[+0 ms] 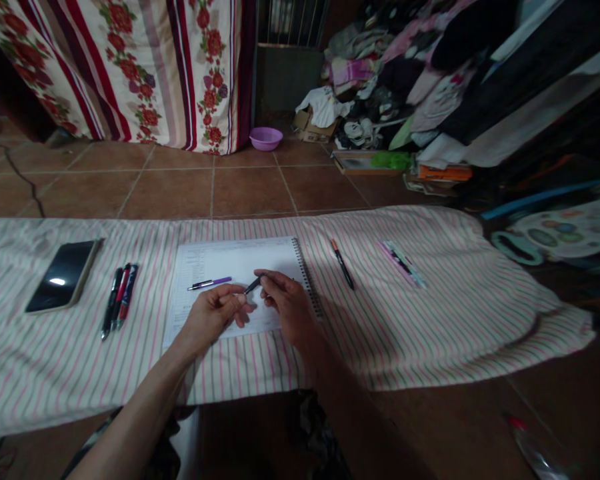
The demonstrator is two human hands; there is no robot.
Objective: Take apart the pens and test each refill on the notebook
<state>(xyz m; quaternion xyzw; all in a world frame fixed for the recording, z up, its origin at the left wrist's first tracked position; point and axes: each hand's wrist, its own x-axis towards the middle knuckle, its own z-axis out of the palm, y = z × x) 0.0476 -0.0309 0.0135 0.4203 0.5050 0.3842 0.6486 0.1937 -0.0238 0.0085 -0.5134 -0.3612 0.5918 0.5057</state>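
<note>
Both hands meet over a spiral notebook lying on a striped cloth. My right hand pinches a dark pen near its end. My left hand is curled, its fingertips closed on the other end of that pen. A purple pen lies on the page just left of the hands.
A phone and three pens lie at the left of the cloth. An orange-tipped pen and several more pens lie right of the notebook. A purple bowl, a flowered curtain and piled clothes stand beyond on the tiled floor.
</note>
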